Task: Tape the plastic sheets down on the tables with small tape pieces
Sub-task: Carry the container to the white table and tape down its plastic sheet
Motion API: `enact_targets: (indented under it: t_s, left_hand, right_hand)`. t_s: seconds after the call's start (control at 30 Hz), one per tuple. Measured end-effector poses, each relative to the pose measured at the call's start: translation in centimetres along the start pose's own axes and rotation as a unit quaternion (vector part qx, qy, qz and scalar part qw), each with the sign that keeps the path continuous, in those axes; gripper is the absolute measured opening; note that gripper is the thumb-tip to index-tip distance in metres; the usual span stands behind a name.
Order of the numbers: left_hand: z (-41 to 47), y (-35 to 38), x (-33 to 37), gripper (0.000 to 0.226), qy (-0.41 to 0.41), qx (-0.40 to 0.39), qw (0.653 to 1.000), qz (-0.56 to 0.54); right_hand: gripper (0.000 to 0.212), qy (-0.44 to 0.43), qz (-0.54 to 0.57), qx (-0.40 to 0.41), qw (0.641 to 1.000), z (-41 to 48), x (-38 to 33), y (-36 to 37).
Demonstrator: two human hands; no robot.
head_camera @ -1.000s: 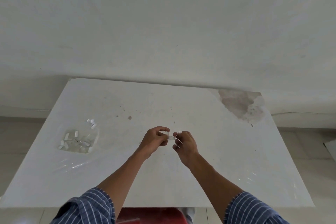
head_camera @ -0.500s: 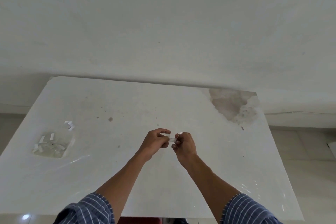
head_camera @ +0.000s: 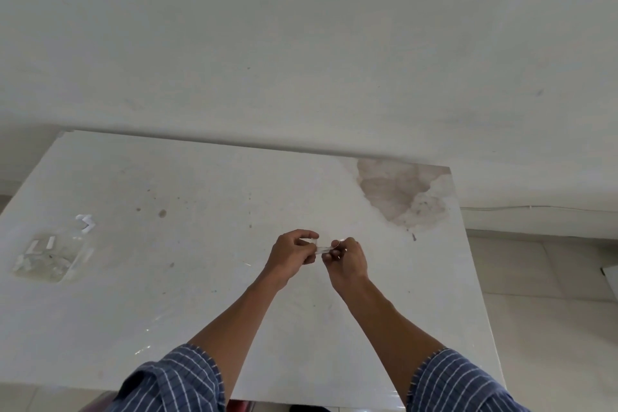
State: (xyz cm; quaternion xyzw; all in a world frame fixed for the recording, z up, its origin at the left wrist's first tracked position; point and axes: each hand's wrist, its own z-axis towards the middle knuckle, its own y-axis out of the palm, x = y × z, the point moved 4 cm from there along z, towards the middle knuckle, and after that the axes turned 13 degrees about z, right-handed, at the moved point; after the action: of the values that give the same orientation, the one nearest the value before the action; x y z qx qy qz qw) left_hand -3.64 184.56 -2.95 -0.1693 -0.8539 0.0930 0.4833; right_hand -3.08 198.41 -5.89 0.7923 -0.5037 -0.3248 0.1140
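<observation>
**Table**: white, rectangular, taken as the reference for all entries below. It is set with its far edge against a pale wall.

**Plastic sheet**: clear and glossy, laid flat over the table top. It is made out mainly by glints near the table's front edge. How far it extends cannot be told.

**Tape piece**: small, clear and short, held just above the middle of the table. It is stretched between the two hands. Whether it touches the table top cannot be told.

**Left hand**: raised over the table's middle with fingers curled. One end of the tape piece is pinched between thumb and forefinger.

**Right hand**: just beside the left hand, on the table's right-hand side of it. Its fingers are curled and the other end of the tape piece is pinched at the fingertips.

**Sleeves**: blue with thin white stripes, seen over the table's front edge.

**Clear pouch**: lies flat at the table's left edge, with small white strips seen inside.

**White scraps**: a few bent bits on the table, just behind the clear pouch.

**Brown stain**: a large, irregular patch at the table's far right corner.

**Dark spots**: small marks on the far left part of the table.

**Tiled floor**: pale, seen beyond the table's right edge.
</observation>
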Motion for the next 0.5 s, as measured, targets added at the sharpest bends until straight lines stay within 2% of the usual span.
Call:
enact_targets:
  t_s: [0.13, 0.2, 0.3, 0.5]
  left_hand:
    - [0.2, 0.2, -0.1, 0.029, 0.0, 0.015, 0.999, 0.028]
    - [0.2, 0.2, -0.5, 0.03, 0.003, 0.008, 1.0, 0.027]
    - [0.1, 0.5, -0.6, 0.03, 0.007, -0.002, 1.0, 0.017]
    - [-0.1, 2.5, -0.3, 0.028, -0.001, -0.008, 1.0, -0.006]
  right_hand:
    - [0.016, -0.007, 0.002, 0.006, 1.0, 1.2, -2.0, -1.3]
    - [0.009, -0.017, -0.114, -0.013, 0.993, 1.6, -3.9, -2.2]
    - [0.004, -0.035, -0.371, -0.054, 0.926, 1.9, -5.8, -3.4]
    - [0.009, -0.075, -0.535, -0.08, 0.838, 2.9, -5.9, -4.2]
